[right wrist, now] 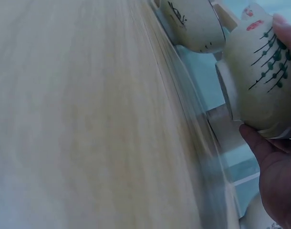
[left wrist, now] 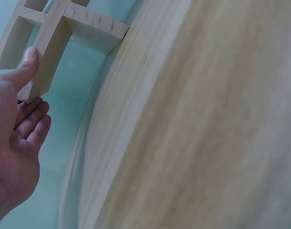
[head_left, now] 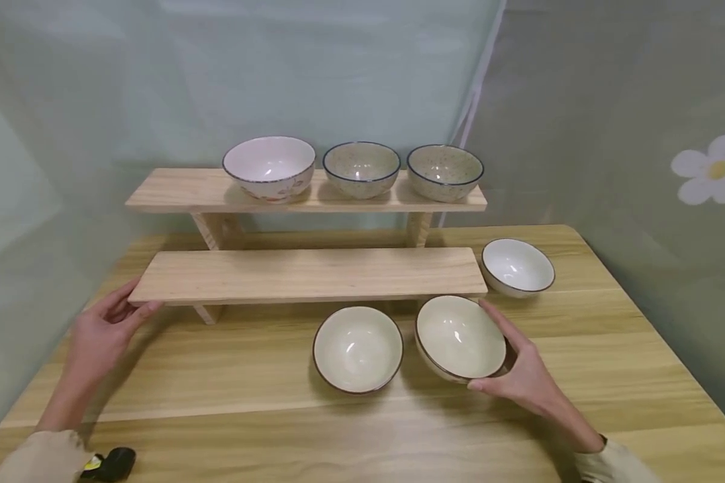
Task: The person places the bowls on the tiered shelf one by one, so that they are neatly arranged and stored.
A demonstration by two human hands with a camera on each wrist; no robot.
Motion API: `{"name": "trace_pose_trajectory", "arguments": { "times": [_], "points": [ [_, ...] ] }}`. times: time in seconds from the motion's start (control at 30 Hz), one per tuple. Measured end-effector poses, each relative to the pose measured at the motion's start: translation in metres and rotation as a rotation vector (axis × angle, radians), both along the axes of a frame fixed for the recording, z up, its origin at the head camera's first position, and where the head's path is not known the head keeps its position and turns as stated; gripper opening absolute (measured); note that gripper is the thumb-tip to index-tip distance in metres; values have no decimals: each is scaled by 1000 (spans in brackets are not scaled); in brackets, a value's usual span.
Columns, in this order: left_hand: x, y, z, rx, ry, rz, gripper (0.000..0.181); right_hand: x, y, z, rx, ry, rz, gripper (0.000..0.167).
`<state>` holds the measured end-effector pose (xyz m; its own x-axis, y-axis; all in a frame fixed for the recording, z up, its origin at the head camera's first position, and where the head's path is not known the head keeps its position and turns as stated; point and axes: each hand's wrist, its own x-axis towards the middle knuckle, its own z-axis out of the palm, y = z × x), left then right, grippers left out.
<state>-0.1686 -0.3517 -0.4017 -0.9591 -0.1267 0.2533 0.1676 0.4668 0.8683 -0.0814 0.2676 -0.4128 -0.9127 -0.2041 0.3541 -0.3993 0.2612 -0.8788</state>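
Note:
My right hand point(head_left: 522, 376) grips a cream bowl point(head_left: 461, 337) with a dark rim by its right side, thumb at the near edge. In the right wrist view that bowl point(right wrist: 265, 76) shows a green leaf pattern and is lifted off the table, tilted. A matching cream bowl point(head_left: 358, 349) stands on the table to its left. With thumb and fingers, my left hand point(head_left: 103, 335) holds the left end of the lower board of a two-tier wooden shelf point(head_left: 302, 274). The left wrist view shows the thumb against the board point(left wrist: 47, 62) and the other fingers curled below its end.
On the upper board stand a large white patterned bowl point(head_left: 270, 168) and two speckled blue-rimmed bowls point(head_left: 361, 169). A small white bowl point(head_left: 517, 266) sits on the table point(head_left: 628, 376) right of the shelf. A black object point(head_left: 117, 464) lies near the left sleeve. Curtains hang behind.

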Motion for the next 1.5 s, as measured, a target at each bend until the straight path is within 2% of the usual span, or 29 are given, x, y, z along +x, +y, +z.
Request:
{"name": "trace_pose_trajectory", "arguments": {
  "times": [0.13,0.37,0.5,0.67,0.87,1.03,1.17,1.5],
  "points": [
    [-1,-3,0,23,-12,-8,65,-3,-2,3,-71,8,28,121],
    [-3,-8,-1,4,-4,4,65,-8,-5,4,-135,17,87,118],
    [-4,-5,-4,1,-20,-4,66,-6,-3,7,-133,17,92,118],
    [-2,-8,-3,-13,-14,9,66,-6,-7,12,-126,2,89,118],
    [-2,-5,-2,-17,-6,15,65,-10,-10,20,-183,3,121,119],
    [-3,-3,-1,-48,-5,28,65,-14,-13,25,-193,41,156,119],
    [-1,-3,0,-41,-9,36,65,-19,-18,29,-193,70,177,118],
    [-1,1,2,-52,-25,49,66,-33,-33,41,-211,89,188,117]
  ]
}}
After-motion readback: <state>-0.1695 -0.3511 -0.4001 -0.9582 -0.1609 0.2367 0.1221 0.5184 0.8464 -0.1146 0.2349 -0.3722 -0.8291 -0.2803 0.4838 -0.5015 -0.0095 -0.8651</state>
